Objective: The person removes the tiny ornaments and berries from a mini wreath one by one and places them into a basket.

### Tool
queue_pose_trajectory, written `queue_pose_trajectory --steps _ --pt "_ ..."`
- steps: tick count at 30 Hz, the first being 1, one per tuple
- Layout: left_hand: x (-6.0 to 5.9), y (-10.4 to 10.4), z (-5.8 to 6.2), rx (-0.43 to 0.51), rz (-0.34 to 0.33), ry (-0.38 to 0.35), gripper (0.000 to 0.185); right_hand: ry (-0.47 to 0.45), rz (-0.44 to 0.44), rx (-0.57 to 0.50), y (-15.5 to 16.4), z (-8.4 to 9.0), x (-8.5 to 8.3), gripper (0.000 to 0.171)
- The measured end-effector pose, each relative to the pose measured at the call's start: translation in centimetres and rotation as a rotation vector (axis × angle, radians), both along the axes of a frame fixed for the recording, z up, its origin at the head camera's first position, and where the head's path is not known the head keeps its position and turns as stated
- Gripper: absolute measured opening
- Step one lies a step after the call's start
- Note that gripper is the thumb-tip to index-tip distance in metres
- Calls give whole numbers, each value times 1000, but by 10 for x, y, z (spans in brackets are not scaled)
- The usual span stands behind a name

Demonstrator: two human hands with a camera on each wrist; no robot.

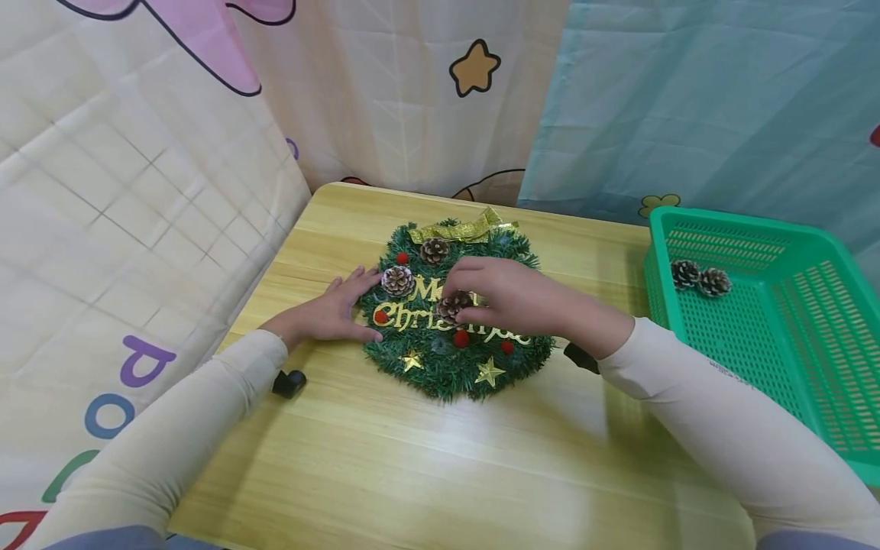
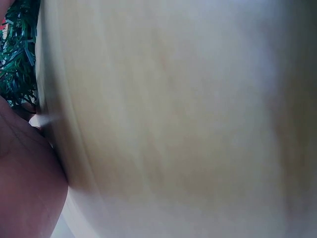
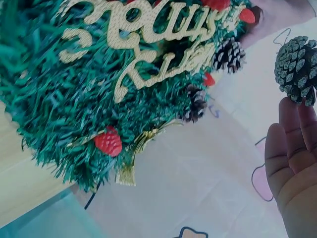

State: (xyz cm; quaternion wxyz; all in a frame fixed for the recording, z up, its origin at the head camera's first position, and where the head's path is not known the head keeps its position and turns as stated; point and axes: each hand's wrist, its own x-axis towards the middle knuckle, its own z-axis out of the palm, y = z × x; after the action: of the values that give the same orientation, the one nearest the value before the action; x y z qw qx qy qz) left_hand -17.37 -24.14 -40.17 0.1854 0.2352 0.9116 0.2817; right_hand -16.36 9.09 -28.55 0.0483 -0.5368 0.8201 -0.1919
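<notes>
Fingers of the right hand (image 1: 505,294) curl down and pinch a pine cone (image 1: 454,305) near the middle of the green wreath (image 1: 447,367), right over the gold "Merry Christmas" lettering (image 1: 402,315). Seen from the head camera, the left hand (image 1: 330,309) lies flat on the wooden table (image 1: 426,458) with its fingers straight and slightly spread, the fingertips touching the wreath's left edge beside a 2nd pine cone (image 1: 397,280). A 3rd pine cone (image 1: 434,250) sits near the top of the wreath, just under a gold bow (image 1: 462,229). Red berries (image 1: 461,338) and gold stars (image 1: 489,372) dot the lower part of the wreath. To the right, well apart from the wreath, a green plastic basket (image 1: 811,336) holds 2 more pine cones (image 1: 699,278) in its far left corner. Printed curtains (image 1: 137,153) hang behind the table. From the left wrist, the picture is mostly a blurred stretch of pale tabletop (image 2: 188,119), with a strip of the wreath (image 2: 17,59) at the upper left and part of the left hand (image 2: 25,183) at the lower left; how the fingers lie cannot be told here. From the right wrist, the wreath (image 3: 64,109) fills the upper left with its gold lettering (image 3: 143,44) and a red berry (image 3: 108,141), and the right hand's fingertips (image 3: 292,116) touch a pine cone (image 3: 297,69) at the right edge.
</notes>
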Motion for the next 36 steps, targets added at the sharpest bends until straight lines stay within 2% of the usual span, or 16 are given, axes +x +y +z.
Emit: queue_pose_trajectory --steps 13,36 --pt "0 0 0 -9 4 -7 116 -15 -39 -46 18 3 -3 18" --pt "-1 -1 -1 -16 -1 -3 116 -6 -151 -49 64 4 1 23"
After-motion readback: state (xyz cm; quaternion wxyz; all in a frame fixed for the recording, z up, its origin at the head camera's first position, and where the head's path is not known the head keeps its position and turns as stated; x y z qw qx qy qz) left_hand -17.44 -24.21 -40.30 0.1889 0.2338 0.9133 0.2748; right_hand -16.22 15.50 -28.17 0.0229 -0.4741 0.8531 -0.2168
